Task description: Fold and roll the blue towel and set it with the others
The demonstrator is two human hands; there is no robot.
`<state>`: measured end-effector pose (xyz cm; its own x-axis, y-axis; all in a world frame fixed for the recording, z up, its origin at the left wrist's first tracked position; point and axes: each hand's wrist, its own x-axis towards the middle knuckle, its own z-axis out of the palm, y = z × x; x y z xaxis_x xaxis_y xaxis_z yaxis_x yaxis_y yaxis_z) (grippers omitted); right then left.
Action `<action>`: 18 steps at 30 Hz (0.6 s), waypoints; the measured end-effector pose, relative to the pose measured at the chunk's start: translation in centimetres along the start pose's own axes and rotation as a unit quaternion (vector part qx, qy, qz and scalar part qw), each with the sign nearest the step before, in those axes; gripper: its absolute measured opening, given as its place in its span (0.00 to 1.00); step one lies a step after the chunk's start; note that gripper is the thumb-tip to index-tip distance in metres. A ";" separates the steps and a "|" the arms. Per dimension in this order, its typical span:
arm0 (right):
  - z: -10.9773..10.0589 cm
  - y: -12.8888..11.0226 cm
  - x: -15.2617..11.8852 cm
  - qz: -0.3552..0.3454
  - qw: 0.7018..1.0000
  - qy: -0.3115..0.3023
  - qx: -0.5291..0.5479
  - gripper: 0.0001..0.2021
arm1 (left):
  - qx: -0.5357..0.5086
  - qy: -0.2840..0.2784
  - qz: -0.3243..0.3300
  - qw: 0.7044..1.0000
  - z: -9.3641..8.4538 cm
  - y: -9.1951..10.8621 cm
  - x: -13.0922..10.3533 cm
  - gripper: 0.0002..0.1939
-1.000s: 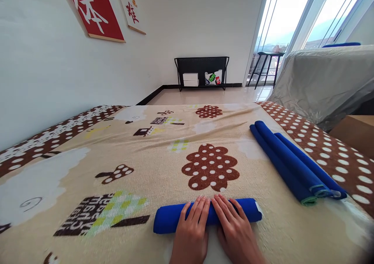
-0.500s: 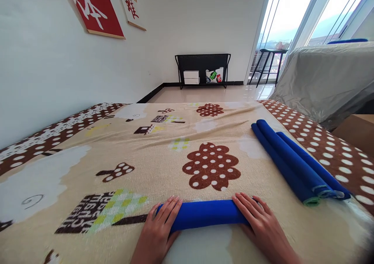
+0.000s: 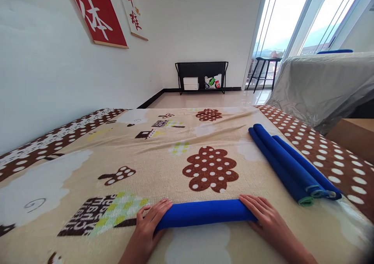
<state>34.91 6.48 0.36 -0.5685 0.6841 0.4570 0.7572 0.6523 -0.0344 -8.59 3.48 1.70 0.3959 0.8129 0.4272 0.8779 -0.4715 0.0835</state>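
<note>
A bright blue rolled cloth, likely a towel [image 3: 206, 213], lies crosswise on the patterned blanket [image 3: 157, 170] close in front of me. My left hand [image 3: 148, 225] is closed around its left end, fingers over the top and thumb on the near side. At the right end, my right hand [image 3: 267, 219] grips the roll in the same way, its thumb partly hidden. To the right, several more blue cloth rolls [image 3: 288, 162] lie side by side on the blanket, with greenish edges at their near ends.
The blanket's brown polka-dot border [image 3: 336, 158] runs along the right. Beyond it stand a cardboard box [image 3: 355, 137] and a piece of furniture under a plastic cover [image 3: 327, 84]. A black rack [image 3: 201, 71] is against the far wall, and a dark stool [image 3: 265, 67] stands by the window.
Both hands have slid outward along the roll, the left one to the left and the right one to the right. The view has tilted up slightly.
</note>
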 end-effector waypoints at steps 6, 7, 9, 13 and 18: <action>-2.5 0.4 0.3 0.053 0.995 -0.041 0.077 0.22 | -0.018 0.019 0.002 1.000 -0.8 0.3 -0.3 0.18; -3.4 0.4 0.4 0.065 0.992 -0.057 0.092 0.21 | -0.020 0.021 0.004 1.000 -1.0 0.6 -0.5 0.17; -5.6 0.5 0.4 0.090 0.985 -0.083 0.120 0.17 | -0.026 0.025 0.003 0.999 -1.2 1.2 -0.8 0.16; -10.0 1.2 0.7 0.121 0.983 -0.043 0.129 0.16 | -0.055 0.032 -0.008 0.998 -1.1 3.3 -1.0 0.13; -14.3 1.5 2.1 0.114 0.980 0.107 0.122 0.19 | -0.152 -0.024 0.018 0.988 0.5 6.7 0.7 0.16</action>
<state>39.45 4.26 13.99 -0.2924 0.7543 0.5879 0.7424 0.5665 -0.3577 -2.31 1.08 2.12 0.4443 0.8055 0.3922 0.7443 -0.5755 0.3389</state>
